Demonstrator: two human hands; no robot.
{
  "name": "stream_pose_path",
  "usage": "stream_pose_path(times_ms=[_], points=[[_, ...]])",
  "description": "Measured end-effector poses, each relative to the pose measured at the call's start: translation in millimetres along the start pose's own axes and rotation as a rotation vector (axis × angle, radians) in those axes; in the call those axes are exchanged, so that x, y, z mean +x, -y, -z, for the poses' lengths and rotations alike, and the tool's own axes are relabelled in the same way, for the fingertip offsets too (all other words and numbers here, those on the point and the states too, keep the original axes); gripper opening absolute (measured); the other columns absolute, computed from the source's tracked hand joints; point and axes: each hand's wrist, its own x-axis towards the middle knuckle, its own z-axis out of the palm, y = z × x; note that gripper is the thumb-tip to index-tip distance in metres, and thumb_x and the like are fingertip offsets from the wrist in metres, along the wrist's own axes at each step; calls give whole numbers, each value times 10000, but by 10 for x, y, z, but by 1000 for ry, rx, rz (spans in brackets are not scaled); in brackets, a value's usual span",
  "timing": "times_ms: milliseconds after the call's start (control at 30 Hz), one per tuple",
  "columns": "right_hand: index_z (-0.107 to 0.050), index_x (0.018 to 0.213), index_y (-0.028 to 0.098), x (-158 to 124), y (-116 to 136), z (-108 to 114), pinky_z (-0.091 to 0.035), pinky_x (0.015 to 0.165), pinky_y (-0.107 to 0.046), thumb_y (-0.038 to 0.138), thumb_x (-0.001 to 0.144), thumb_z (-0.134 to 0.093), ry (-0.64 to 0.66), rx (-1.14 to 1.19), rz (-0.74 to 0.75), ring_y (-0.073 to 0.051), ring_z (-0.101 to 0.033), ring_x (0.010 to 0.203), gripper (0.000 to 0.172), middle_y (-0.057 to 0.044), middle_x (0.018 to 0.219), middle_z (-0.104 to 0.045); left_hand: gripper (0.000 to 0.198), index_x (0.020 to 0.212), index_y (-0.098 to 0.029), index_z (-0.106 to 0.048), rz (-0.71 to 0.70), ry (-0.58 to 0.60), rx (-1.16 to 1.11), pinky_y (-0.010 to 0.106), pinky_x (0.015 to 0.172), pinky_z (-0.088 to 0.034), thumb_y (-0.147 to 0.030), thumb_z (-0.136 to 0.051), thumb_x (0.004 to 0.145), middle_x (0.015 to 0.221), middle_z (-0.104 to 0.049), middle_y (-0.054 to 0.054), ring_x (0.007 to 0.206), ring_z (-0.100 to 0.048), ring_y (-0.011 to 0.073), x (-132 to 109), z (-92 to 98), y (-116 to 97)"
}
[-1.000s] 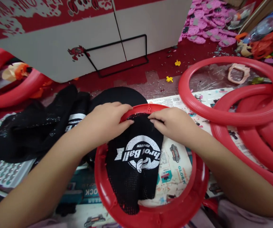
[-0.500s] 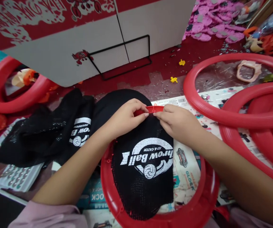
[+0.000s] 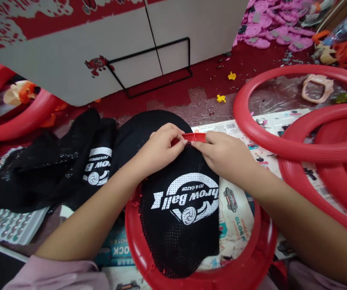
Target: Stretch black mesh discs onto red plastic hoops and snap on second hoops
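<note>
A black mesh fabric piece [image 3: 179, 241] with a white "Throw Ball" print lies across a red plastic ring [image 3: 143, 249], covering its left part and leaving its right side bare. At the ring's far edge, my left hand [image 3: 165, 147] pinches the rim of the mesh between thumb and fingers. My right hand [image 3: 226, 153] is close beside it, its fingertips pressed onto the same mesh edge, with its fingers bent over the ring. A short stretch of red rim shows between the two hands. Fingertips hide the exact spot where mesh and ring meet.
More black printed mesh [image 3: 49, 165] is heaped at the left near a white tray of round metal pieces [image 3: 17, 225]. Several red rings [image 3: 300, 149] overlap at the right. A white panel [image 3: 125, 36] with a black wire stand [image 3: 149, 50] blocks the far side; pink parts [image 3: 270, 24] pile beyond.
My right fingertips have shifted slightly left along the mesh edge, closer to my left hand. The view has moved a little; mesh and ring otherwise lie as before.
</note>
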Motion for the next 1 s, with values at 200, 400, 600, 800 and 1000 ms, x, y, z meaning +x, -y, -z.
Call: stream_pose_path(times_ms=[200, 400, 600, 800, 1000], points=[[-669, 1166, 210, -18, 58, 93, -329, 608, -302, 157, 929, -424, 90, -12, -37, -211, -594, 824, 345, -89, 945, -670, 167, 712, -155, -597, -31, -45, -18, 340, 822, -474, -254, -534, 831, 975, -625, 73, 902, -597, 187, 19, 1, 10], [-731, 1032, 218, -69, 34, 202, -431, 726, -303, 192, 870, -540, 232, 262, -34, -203, -658, 848, 252, -43, 952, -740, 211, 886, -185, -653, 21, 43, 390, 359, 738, -469, -323, -495, 866, 869, -630, 60, 809, -601, 227, -43, 241, -73], [-711, 1066, 177, -69, 38, 173, -433, 755, -309, 134, 861, -455, 120, 237, -3, -216, -641, 893, 331, -81, 976, -718, 241, 987, -162, -662, -163, 65, 240, 357, 881, -476, -260, -469, 881, 1032, -666, 83, 977, -616, 226, -48, 245, -168], [-724, 1011, 151, -45, -2, 109, -392, 681, -291, 150, 861, -408, 13, 188, -20, -199, -587, 774, 350, -95, 835, -648, 162, 830, -164, -682, -74, 36, -36, 302, 771, -485, -251, -545, 841, 893, -686, 37, 838, -629, 175, -11, 126, -133], [-726, 1060, 169, -40, -13, 32, -308, 600, -285, 183, 893, -408, -30, 132, -53, -181, -526, 706, 359, -81, 810, -618, 156, 715, -154, -659, -129, -31, -8, 291, 734, -462, -229, -566, 815, 861, -607, 34, 805, -583, 157, 25, 101, -55]])
